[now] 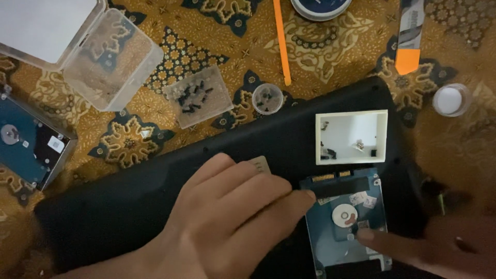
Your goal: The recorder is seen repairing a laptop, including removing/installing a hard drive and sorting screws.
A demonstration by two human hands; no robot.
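Note:
A black laptop (155, 206) lies upside down across the patterned cloth. A bare hard drive (345, 217) with a blue-grey board sits on its right part. My left hand (232, 214) lies flat on the laptop, fingertips touching the drive's left edge, and a small tan card (260, 165) shows from under the fingers. My right hand (439, 243), blurred, comes in from the lower right and one fingertip presses on the drive's lower right. It holds nothing that I can make out.
A small white open box (351, 137) with screws stands on the laptop above the drive. Clear tubs (111, 59), a screw tray (199, 95), a round screw cup (267, 98), an orange pry stick (281, 41), an orange-tipped tool (408, 36), a white cap (449, 99) and a second drive (28, 142) lie around.

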